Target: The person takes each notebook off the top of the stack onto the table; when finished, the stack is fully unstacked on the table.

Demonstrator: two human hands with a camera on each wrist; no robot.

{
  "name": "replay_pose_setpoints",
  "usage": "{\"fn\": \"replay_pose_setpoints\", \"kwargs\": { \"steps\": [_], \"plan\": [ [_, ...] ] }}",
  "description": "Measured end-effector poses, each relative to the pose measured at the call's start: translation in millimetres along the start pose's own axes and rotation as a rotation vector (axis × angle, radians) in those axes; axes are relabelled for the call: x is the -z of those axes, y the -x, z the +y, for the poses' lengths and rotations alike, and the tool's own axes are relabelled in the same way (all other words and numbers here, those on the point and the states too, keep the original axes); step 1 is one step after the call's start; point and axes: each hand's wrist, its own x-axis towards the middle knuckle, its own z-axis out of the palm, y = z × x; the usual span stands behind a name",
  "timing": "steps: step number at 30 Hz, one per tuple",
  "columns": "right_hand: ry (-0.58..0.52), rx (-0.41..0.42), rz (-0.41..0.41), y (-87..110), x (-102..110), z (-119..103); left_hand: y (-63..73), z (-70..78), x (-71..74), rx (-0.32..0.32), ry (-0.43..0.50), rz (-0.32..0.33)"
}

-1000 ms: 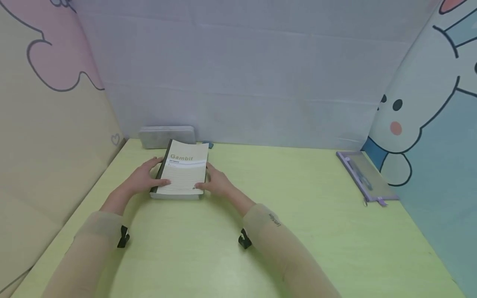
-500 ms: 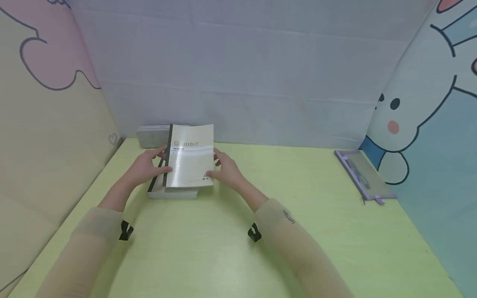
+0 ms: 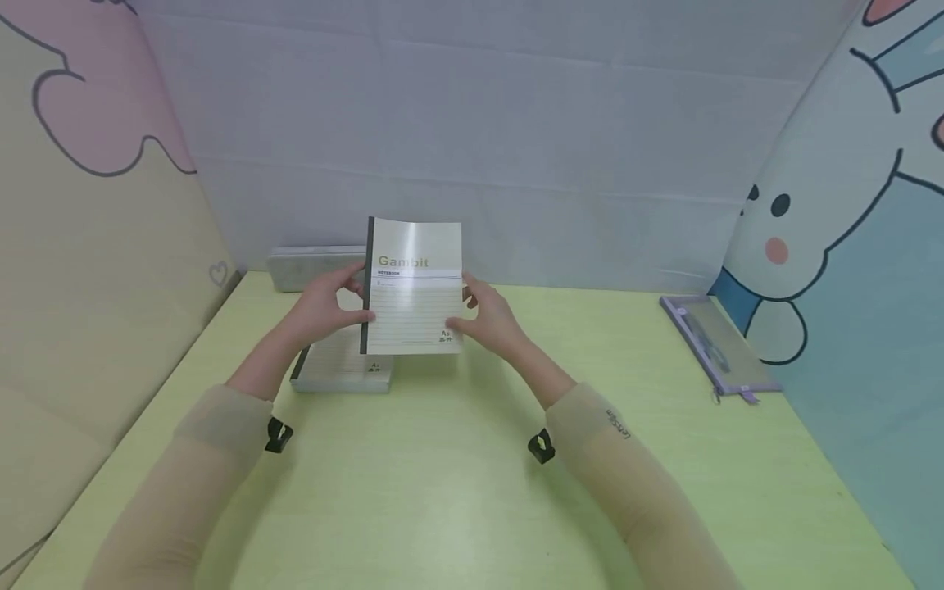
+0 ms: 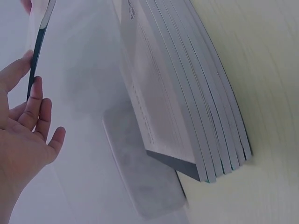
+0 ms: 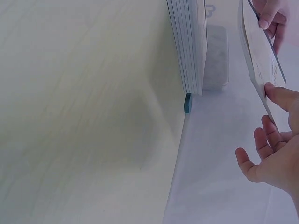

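Note:
A white "Gambit" notebook (image 3: 413, 303) with a dark spine hangs in the air between both hands, its cover facing me. My left hand (image 3: 321, 309) pinches the spine edge, thumb in front and fingers behind. On the opposite edge my right hand (image 3: 490, 318) grips it the same way. In the left wrist view, the left hand (image 4: 28, 126) shows its lower fingers loosely bent off the notebook. Below and to the left lies a stack of similar notebooks (image 3: 339, 373) on the table, partly hidden by the left hand and the raised notebook; several layers show in the left wrist view.
A grey box-like case (image 3: 310, 269) stands behind the stack against the back wall. A small blue object (image 5: 188, 103) lies beside the stack at the back. A purple-edged zip pouch (image 3: 723, 348) with a pen inside rests at the table's right. Walls border the table (image 3: 442, 475).
The top notebook has come up off the stack and moved to the right, held in both hands. The rest of the stack has stayed where it was.

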Motion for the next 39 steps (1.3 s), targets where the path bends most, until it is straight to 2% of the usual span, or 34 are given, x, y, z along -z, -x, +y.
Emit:
{"fn": "replay_pose_setpoints", "kwargs": {
  "steps": [6,11,21,29,34,39],
  "plan": [
    [0.016,-0.049,0.034,8.6,19.7,13.1,-10.4,17.1,-15.5,0.007,0.011,-0.036],
    [0.010,-0.083,0.019,13.9,28.2,21.5,-16.9,22.8,-27.1,0.009,-0.007,-0.056],
    [0.037,-0.168,-0.094,20.7,28.0,43.2,-27.1,12.6,-55.5,0.030,-0.031,-0.142],
    [0.024,-0.223,-0.198,24.6,15.4,68.8,-32.6,1.2,-80.4,0.043,-0.137,-0.202],
    [0.035,-0.236,-0.240,26.5,8.8,83.1,-33.1,1.3,-91.3,0.070,-0.163,-0.239],
    [0.036,-0.245,-0.268,27.0,3.9,92.6,-30.2,4.4,-95.8,0.076,-0.206,-0.275]
  ]
}}
